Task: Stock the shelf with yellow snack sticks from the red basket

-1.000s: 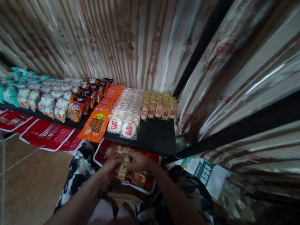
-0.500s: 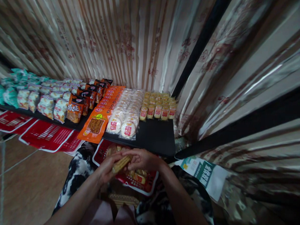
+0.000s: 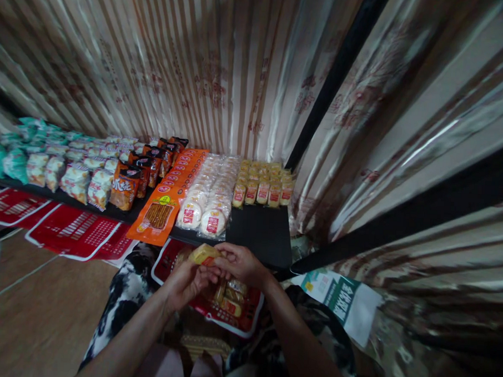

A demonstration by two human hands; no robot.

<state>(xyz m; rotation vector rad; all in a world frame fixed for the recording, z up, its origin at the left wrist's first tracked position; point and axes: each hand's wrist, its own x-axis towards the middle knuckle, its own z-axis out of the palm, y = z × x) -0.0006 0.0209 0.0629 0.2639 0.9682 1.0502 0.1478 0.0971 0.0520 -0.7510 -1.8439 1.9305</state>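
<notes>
Between my two hands is a small yellow packaged snack (image 3: 203, 255) with a red label, held above a red basket (image 3: 251, 323) with a white rim. My left hand (image 3: 192, 283) grips it from below and the left, fingers curled. The fingertips of my right hand (image 3: 244, 264) close on its right end. Inside the basket lie several more yellow snack packs (image 3: 232, 305), partly covered by my hands. On the black shelf (image 3: 255, 233) ahead, rows of similar yellow packs (image 3: 263, 192) stand at the right end, beside two rows of round white packaged crackers (image 3: 214, 220).
Leftward on the shelf are orange flat packets (image 3: 156, 215), orange-black bags (image 3: 125, 189), white bags (image 3: 75, 182) and teal bags (image 3: 16, 164). Red baskets (image 3: 77, 231) sit below at left. A black pole (image 3: 383, 216) slants at right, above a white-green bag (image 3: 344, 303). Curtains hang behind.
The yellow pack has been turned so its red label shows, and it sits slightly higher in my hands. The view has shifted a little.
</notes>
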